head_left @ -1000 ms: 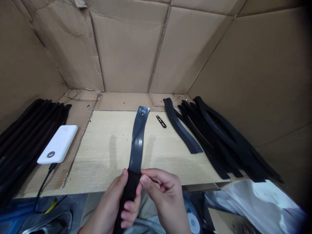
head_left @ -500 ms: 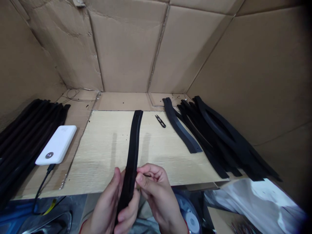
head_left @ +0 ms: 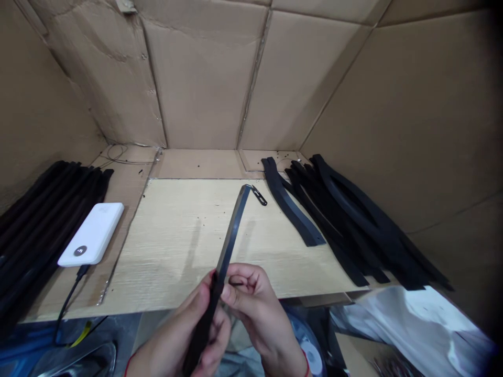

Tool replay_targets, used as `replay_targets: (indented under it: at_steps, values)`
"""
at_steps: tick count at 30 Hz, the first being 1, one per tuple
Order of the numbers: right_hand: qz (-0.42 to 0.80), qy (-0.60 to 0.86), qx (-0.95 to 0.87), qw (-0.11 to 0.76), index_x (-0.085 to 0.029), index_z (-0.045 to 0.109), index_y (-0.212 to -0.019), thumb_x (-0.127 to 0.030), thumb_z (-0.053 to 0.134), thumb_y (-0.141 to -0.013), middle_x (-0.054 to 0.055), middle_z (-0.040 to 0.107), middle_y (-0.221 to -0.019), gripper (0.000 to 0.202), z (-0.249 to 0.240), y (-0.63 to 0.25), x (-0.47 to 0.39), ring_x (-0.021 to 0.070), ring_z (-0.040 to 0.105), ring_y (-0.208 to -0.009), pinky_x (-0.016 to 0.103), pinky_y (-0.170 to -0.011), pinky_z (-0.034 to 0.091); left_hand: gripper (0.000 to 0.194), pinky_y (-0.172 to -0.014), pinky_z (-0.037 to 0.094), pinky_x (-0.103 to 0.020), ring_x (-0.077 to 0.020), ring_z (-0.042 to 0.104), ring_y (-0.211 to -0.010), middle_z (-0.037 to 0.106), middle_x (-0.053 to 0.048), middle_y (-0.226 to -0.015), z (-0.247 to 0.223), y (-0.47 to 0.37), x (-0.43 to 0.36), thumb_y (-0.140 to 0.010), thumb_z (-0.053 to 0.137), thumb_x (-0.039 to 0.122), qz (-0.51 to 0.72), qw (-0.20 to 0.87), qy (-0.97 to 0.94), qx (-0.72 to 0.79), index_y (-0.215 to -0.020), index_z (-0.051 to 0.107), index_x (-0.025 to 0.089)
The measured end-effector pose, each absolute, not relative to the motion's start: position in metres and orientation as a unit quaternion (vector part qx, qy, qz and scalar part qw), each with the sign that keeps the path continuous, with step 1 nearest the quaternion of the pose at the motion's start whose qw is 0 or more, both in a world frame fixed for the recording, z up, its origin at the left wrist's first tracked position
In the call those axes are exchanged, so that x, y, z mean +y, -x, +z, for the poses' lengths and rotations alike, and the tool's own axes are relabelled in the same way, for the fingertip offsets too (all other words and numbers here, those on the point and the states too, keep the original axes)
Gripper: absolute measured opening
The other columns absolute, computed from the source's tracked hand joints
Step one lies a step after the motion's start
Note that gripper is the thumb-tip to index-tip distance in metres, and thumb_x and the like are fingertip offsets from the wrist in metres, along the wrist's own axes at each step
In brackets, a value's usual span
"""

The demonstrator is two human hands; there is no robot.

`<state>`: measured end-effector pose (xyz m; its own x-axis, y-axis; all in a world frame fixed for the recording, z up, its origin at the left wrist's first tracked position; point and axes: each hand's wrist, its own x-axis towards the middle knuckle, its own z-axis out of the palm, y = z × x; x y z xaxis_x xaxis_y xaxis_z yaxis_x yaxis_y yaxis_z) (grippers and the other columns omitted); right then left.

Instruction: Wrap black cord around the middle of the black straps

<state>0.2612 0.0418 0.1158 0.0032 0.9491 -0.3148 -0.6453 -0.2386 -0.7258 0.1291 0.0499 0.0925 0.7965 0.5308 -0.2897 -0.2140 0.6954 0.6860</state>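
Observation:
A long black strip (head_left: 230, 238), slightly bent, rises at a slant in front of me, its narrow edge turned towards the camera. My left hand (head_left: 188, 324) is wrapped round its lower part, thumb along the side. At the strip's right edge, the thumb and forefinger of my right hand (head_left: 255, 309) are pinched together. A thin dark piece (head_left: 236, 284) shows inside the curled fingers of that hand; its kind is too small to tell. Black thread snips (head_left: 259, 196) lie on the board just beyond the strip's far tip.
Several black strips (head_left: 346, 225) lie piled on the right, one curved strip (head_left: 293, 201) beside them. More strips (head_left: 47, 209) are stacked at left, near a white power bank (head_left: 92, 233) with a cable. Cardboard walls (head_left: 212, 73) enclose the pale board (head_left: 157, 251).
The black strip has been turned on its long axis and its far end has swung right, towards the thread snips. My left hand has rolled with it; my right hand stays at the strip's edge.

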Motion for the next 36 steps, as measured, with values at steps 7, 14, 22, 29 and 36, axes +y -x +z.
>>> replay_targets:
  at_steps: [7, 14, 22, 29, 36]
  values:
    - [0.647, 0.384, -0.203, 0.627, -0.016, 0.061, -0.074, -0.026, 0.087, -0.061, -0.004, 0.062, -0.044, 0.031, 0.115, -0.252, 0.043, 0.0145, 0.057, -0.031, 0.023, -0.033, 0.049, 0.050, -0.044, 0.038, -0.018, -0.0090, 0.046, -0.046, 0.052, 0.002, -0.054, 0.106, -0.141, 0.050, -0.082, 0.053, 0.065, 0.381, 0.673, -0.444, 0.452, -0.071, 0.055, 0.017]
    - [0.637, 0.395, -0.209, 0.627, -0.015, 0.062, -0.088, -0.028, 0.081, -0.071, 0.001, 0.069, -0.052, 0.028, 0.121, -0.244, 0.032, 0.0161, 0.063, -0.036, 0.026, -0.038, 0.055, 0.056, -0.040, 0.025, -0.020, -0.0067, 0.034, -0.042, 0.041, 0.003, -0.049, 0.108, -0.144, 0.044, -0.084, 0.046, 0.067, 0.423, 0.679, -0.393, 0.453, -0.059, 0.049, 0.017]
    - [0.590, 0.420, -0.259, 0.639, -0.016, 0.066, -0.080, -0.033, 0.079, -0.073, 0.001, 0.069, -0.056, 0.022, 0.123, -0.244, 0.030, 0.0181, 0.065, -0.038, 0.024, -0.034, 0.052, 0.057, -0.036, 0.022, -0.017, -0.0042, 0.032, -0.039, 0.045, 0.004, -0.052, 0.110, -0.140, 0.046, -0.075, 0.057, 0.071, 0.384, 0.783, -0.286, 0.396, -0.074, 0.055, 0.014]
    - [0.628, 0.438, -0.209, 0.609, -0.012, 0.069, -0.077, -0.029, 0.088, -0.061, 0.000, 0.064, -0.051, 0.030, 0.127, -0.252, 0.032, 0.0031, 0.043, -0.035, 0.013, -0.034, 0.024, 0.060, -0.031, 0.022, -0.018, -0.0061, 0.033, -0.027, 0.047, 0.002, -0.039, 0.113, -0.135, 0.043, -0.085, 0.041, 0.070, 0.334, 0.793, -0.316, 0.399, -0.074, 0.058, 0.014]
    - [0.647, 0.418, -0.183, 0.611, -0.014, 0.070, -0.072, -0.027, 0.087, -0.061, -0.001, 0.063, -0.051, 0.024, 0.125, -0.250, 0.033, 0.0041, 0.042, -0.038, 0.014, -0.036, 0.026, 0.047, -0.030, 0.025, -0.017, -0.0063, 0.035, -0.027, 0.049, 0.004, -0.041, 0.110, -0.138, 0.042, -0.083, 0.051, 0.063, 0.375, 0.790, -0.320, 0.364, -0.078, 0.054, 0.017]
